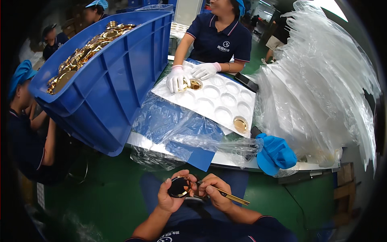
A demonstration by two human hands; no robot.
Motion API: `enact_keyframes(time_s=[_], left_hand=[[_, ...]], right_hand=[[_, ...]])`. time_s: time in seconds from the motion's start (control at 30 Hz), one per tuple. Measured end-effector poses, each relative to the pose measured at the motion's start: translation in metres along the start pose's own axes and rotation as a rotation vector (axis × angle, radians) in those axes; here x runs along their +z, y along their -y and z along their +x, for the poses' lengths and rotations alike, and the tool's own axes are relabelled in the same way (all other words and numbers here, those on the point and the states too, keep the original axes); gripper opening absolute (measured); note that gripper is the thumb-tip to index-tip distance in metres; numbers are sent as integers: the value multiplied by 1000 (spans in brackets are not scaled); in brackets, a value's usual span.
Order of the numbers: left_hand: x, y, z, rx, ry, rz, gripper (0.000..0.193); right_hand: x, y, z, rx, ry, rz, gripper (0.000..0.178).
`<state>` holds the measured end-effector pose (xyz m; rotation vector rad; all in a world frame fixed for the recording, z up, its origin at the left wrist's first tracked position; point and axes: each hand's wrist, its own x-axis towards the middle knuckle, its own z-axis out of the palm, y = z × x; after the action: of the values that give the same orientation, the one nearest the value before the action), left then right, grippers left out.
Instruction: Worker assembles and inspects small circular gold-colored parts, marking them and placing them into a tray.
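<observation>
Above my lap, my left hand (170,198) is closed around a round, shiny gold-rimmed lid (178,187) with a dark, mirror-like face. My right hand (217,195) grips a slim gold-coloured hand tool (234,198), possibly a craft knife or tweezers; its rear end points out to the right. The tool's working end is hidden by my fingers, close beside the lid's right edge. I cannot tell whether it touches the lid.
A big blue bin (121,76) full of gold round pieces (94,46) stands at the left. Across the table, a co-worker's gloved hands (179,78) handle gold pieces on a white moulded tray (209,103). A blue cap (276,153) and stacked clear plastic bags (310,88) are at the right.
</observation>
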<state>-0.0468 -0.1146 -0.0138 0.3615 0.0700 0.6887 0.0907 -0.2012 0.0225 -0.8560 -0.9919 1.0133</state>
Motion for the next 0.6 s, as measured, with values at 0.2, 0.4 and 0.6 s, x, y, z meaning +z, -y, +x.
enact_keyframes(time_s=[0.2,0.4,0.6], left_hand=[[4,-8,8,10,-6,117,47],[12,-16,13,106,8,148,44],[11,-24,13,138,-4,170,44]], right_hand=[[7,-6,8,35,-10,-29,16],[12,-8,17,61,14,-27,18],[18,-10,25,35,64,-20,22]])
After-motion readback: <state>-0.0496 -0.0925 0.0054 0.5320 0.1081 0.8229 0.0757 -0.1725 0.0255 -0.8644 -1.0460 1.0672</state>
